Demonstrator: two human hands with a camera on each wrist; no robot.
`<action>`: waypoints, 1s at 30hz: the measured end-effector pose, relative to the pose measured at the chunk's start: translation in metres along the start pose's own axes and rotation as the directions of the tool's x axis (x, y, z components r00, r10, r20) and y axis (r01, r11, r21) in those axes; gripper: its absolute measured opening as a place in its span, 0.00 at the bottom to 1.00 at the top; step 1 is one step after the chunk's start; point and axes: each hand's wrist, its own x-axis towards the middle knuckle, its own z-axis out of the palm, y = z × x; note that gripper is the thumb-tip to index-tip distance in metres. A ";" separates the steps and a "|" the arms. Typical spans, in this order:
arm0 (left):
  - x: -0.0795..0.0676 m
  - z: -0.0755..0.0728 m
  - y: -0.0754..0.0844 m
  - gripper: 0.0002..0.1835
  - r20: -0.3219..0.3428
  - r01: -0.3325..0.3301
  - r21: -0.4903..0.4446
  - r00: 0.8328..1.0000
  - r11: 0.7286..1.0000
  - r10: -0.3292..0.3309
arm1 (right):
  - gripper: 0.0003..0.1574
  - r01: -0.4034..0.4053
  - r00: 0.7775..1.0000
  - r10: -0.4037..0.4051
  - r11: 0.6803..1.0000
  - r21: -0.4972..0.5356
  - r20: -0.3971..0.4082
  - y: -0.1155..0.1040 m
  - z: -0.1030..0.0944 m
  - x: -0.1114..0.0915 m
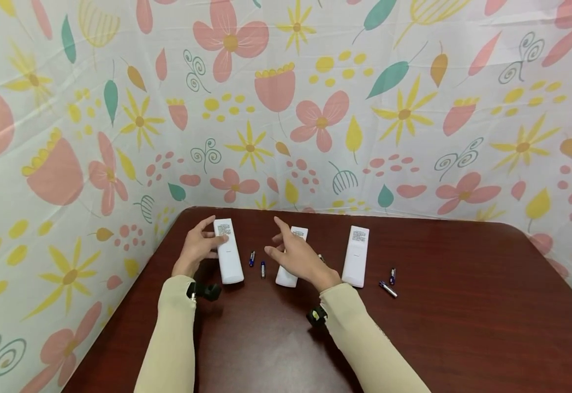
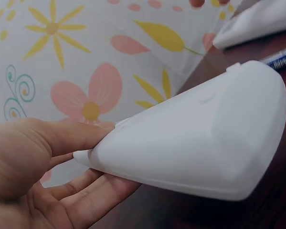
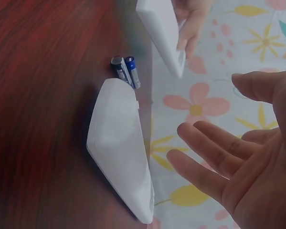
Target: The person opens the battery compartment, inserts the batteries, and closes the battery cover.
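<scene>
In the head view my left hand (image 1: 198, 246) grips a white remote control (image 1: 230, 258) near its far end, thumb on the face with the printed label. The left wrist view shows the same remote (image 2: 190, 138) between thumb and fingers, tilted. My right hand (image 1: 302, 257) hovers over a second white remote (image 1: 287, 277), partly covering it. Its fingers are spread and hold nothing, as the right wrist view also shows, with that remote (image 3: 119, 143) on the table beside the hand. Two small blue-and-silver batteries (image 1: 263, 269) lie between these two remotes.
A third white remote (image 1: 356, 256) lies to the right on the dark wooden table (image 1: 463, 316). Two batteries (image 1: 388, 289) sit right of it, and another battery is partly hidden behind my right hand. A flower-patterned cloth (image 1: 315, 136) hangs along the table's back and left edges.
</scene>
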 end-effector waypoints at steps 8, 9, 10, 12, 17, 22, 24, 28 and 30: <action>-0.005 0.004 0.008 0.44 -0.025 -0.012 -0.034 1.000 0.999 0.012 | 0.48 0.018 1.000 -0.019 0.997 0.081 0.005 -0.004 0.006 0.003; -0.005 0.005 0.009 0.44 -0.024 -0.014 -0.039 1.000 0.999 0.013 | 0.48 0.019 1.000 -0.020 0.996 0.089 0.004 -0.005 0.007 0.004; -0.005 0.005 0.010 0.44 -0.025 -0.017 -0.045 1.000 0.999 0.015 | 0.47 0.018 1.000 -0.019 0.995 0.100 0.003 -0.005 0.008 0.005; -0.007 0.006 0.011 0.43 -0.029 -0.018 -0.059 0.999 0.998 0.016 | 0.47 0.020 1.000 -0.021 0.992 0.122 0.005 -0.006 0.010 0.005; -0.011 0.007 0.014 0.43 -0.038 -0.021 -0.070 0.999 0.997 0.018 | 0.44 0.029 0.999 -0.033 0.988 0.150 0.020 -0.009 0.015 0.005; -0.014 0.008 0.017 0.42 -0.050 -0.039 -0.087 0.998 0.995 0.035 | 0.41 0.042 0.999 -0.045 0.988 0.147 0.018 -0.011 0.020 0.004; -0.014 0.008 0.018 0.42 -0.053 -0.048 -0.099 0.998 0.994 0.043 | 0.40 0.050 0.999 -0.052 0.988 0.145 0.007 -0.011 0.022 0.005; -0.015 0.009 0.019 0.41 -0.056 -0.052 -0.115 0.997 0.992 0.046 | 0.38 0.056 0.998 -0.055 0.989 0.138 -0.006 -0.012 0.027 0.006; -0.016 0.010 0.020 0.41 -0.050 -0.046 -0.116 0.998 0.992 0.040 | 0.37 0.055 0.998 -0.055 0.988 0.144 -0.007 -0.012 0.029 0.006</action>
